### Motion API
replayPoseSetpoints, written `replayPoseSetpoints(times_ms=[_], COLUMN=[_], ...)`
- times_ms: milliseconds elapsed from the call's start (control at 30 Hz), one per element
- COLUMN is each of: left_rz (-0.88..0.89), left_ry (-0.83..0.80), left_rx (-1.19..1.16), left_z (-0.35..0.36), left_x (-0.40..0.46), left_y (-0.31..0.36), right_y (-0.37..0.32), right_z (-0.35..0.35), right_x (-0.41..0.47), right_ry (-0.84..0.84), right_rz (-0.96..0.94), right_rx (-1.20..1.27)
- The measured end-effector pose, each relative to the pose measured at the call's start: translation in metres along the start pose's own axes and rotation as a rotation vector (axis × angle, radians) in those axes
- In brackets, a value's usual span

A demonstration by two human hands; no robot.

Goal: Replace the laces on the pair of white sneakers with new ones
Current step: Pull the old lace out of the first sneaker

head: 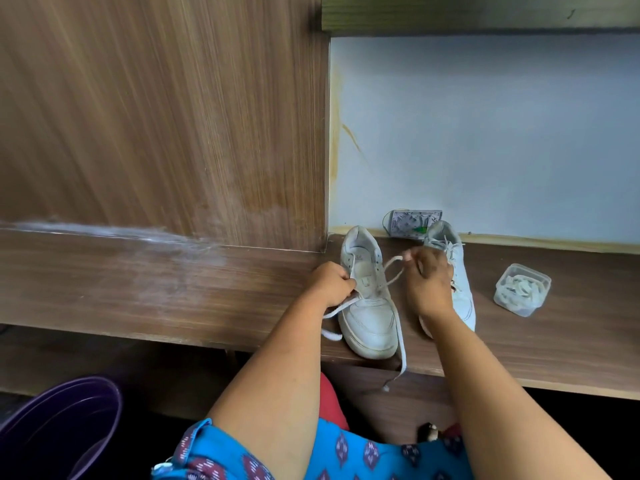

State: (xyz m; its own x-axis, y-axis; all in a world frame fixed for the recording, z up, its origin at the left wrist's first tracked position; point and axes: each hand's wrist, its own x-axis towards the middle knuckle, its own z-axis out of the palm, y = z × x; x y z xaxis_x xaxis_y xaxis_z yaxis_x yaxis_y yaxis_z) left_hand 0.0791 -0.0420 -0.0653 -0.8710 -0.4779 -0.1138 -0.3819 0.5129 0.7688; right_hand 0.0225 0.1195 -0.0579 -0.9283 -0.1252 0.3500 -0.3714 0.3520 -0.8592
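Observation:
Two white sneakers stand on a brown wooden shelf, toes toward me. The left sneaker has its eyelets mostly bare, with a white lace running through near the tongue. My left hand grips the sneaker's left side and one strand of the lace, whose end trails onto the shelf. My right hand pinches the other lace end, lifted above the shoe. A further strand hangs down over the shelf's front edge. The right sneaker is laced and partly hidden behind my right hand.
A clear plastic box holding white laces sits right of the sneakers. A small patterned packet leans against the pale blue wall behind them. A wooden panel rises at the left. A purple bucket stands below at the lower left.

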Motion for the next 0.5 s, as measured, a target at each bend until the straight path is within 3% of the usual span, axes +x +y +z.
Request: replayPoseSetpoints(times_ms=[100, 167, 233, 333, 433, 500], left_rz=[0.004, 0.008, 0.008, 0.005, 0.007, 0.007], left_ry=[0.029, 0.041, 0.043, 0.034, 0.004, 0.000], left_rx=[0.042, 0.076, 0.077, 0.087, 0.061, 0.049], left_z=[0.000, 0.000, 0.000, 0.000, 0.001, 0.000], left_x=[-0.002, -0.004, -0.004, -0.003, -0.001, -0.002], left_y=[0.000, 0.001, 0.002, 0.002, 0.001, 0.001], right_y=[-0.002, 0.000, -0.001, 0.001, -0.005, -0.009], right_z=[0.006, 0.019, 0.025, 0.023, 0.006, -0.002], right_x=[-0.013, -0.020, -0.022, -0.018, -0.008, -0.005], right_ry=[-0.252, -0.422, -0.453, -0.385, -0.166, -0.127], right_rz=[-0.289, -0.375, -0.414, -0.358, -0.187, -0.274], right_rx=[-0.486, -0.760, -0.897, -0.839, -0.554, -0.547])
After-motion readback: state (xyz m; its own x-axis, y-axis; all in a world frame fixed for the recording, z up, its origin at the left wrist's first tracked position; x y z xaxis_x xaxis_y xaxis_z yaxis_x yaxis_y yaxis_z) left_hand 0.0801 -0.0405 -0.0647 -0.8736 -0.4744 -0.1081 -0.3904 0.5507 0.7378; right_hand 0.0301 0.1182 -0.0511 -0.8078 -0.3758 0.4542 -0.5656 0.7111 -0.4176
